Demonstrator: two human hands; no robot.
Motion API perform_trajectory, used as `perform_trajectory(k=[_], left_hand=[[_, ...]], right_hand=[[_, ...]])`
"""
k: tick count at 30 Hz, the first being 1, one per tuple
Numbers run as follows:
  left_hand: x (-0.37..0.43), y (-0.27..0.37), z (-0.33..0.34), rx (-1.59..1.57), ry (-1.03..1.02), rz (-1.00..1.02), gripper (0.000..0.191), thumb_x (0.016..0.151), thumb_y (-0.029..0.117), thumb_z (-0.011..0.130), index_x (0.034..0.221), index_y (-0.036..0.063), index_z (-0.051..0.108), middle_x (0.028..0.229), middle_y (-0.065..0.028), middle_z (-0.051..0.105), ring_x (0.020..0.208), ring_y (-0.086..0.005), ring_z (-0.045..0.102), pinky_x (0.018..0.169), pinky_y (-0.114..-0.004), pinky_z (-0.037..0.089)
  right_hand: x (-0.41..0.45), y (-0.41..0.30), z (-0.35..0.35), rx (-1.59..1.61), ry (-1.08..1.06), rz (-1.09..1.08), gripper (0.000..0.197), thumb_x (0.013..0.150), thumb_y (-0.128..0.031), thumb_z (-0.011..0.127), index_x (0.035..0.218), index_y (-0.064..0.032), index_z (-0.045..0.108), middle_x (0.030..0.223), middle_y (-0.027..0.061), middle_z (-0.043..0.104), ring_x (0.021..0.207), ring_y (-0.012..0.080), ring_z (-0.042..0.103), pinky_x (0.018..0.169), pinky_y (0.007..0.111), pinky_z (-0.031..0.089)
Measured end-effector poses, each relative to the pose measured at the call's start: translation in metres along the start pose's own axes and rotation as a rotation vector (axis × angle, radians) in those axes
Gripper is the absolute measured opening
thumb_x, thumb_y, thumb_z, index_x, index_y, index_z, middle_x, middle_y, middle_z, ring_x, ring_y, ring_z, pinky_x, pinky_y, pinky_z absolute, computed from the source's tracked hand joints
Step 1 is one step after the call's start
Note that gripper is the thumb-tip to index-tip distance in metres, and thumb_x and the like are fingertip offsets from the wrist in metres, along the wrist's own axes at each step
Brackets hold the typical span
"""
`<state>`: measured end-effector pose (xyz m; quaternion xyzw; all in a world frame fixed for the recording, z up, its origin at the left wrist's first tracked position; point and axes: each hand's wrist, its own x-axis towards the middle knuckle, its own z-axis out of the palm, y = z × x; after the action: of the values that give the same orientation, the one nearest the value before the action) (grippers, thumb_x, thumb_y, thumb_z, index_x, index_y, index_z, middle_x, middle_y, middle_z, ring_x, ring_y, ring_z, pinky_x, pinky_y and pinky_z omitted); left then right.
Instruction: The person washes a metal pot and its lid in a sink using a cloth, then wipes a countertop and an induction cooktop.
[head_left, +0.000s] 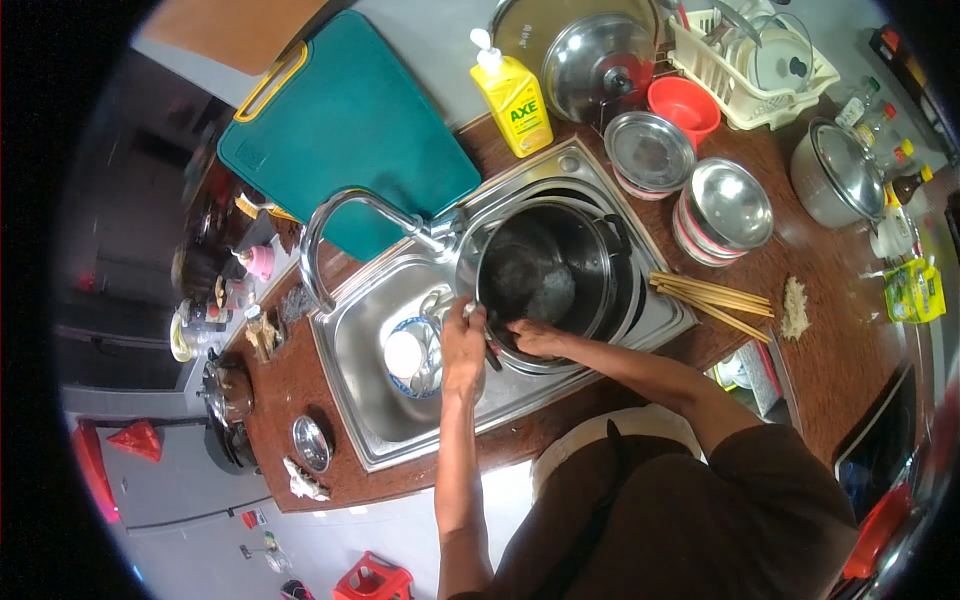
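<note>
A dark-lined metal pot (559, 259) with side handles rests over the right basin of the steel sink, with some cloudy water or suds at its bottom. My left hand (463, 341) is closed on the pot's left rim. My right hand (534, 337) reaches inside, its fingers near the inner wall; what they hold, if anything, is hidden. Left of the pot arches a chrome faucet (352, 196). In the left basin (360, 367) lie a white bowl (405, 354), a blue-patterned dish (411, 390) and some metal utensils.
Behind the sink stand a green cutting board (345, 135) and a yellow dish soap bottle (517, 105). To the right are stacked steel bowls (727, 206), wooden chopsticks (712, 296), a red plastic dipper (684, 105), a dish rack (739, 97) and a lidded pot (829, 180). A small steel bowl (310, 444) sits front left.
</note>
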<state>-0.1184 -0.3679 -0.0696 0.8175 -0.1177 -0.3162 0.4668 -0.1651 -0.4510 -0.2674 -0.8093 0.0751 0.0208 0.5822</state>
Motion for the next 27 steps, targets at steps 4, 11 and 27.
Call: perform_trajectory(k=[4,11,27], left_hand=[[-0.002,0.015,0.002,0.280,0.208,0.299,0.063,0.072,0.031,0.065,0.120,0.0000,0.039,0.081,-0.0153,0.060,0.063,-0.0192,0.059,0.057,-0.029,0.046],[0.011,0.038,0.007,0.398,0.199,0.508,0.079,0.060,0.030,0.073,0.124,0.0017,0.037,0.090,-0.0213,0.060,0.077,-0.0323,0.059,0.071,-0.036,0.046],[0.074,0.031,0.058,0.266,0.024,0.805,0.049,0.056,-0.013,0.040,0.099,0.0047,0.056,0.107,-0.0100,0.057,0.104,-0.0280,0.050,0.100,-0.043,0.023]], right_hand=[[-0.010,-0.052,-0.026,0.205,-0.107,0.227,0.028,0.077,-0.014,0.040,0.093,0.0029,0.057,0.090,0.0213,0.058,0.086,0.0301,0.056,0.075,0.037,0.042],[-0.005,-0.100,-0.052,0.828,-0.027,0.491,0.031,0.090,-0.026,0.036,0.104,-0.0040,0.052,0.096,0.0070,0.055,0.082,0.0134,0.051,0.064,0.026,0.042],[-0.025,0.028,0.006,0.480,-0.056,-0.004,0.031,0.087,-0.017,0.038,0.112,-0.0014,0.044,0.104,0.0082,0.049,0.094,0.0176,0.043,0.084,0.027,0.034]])
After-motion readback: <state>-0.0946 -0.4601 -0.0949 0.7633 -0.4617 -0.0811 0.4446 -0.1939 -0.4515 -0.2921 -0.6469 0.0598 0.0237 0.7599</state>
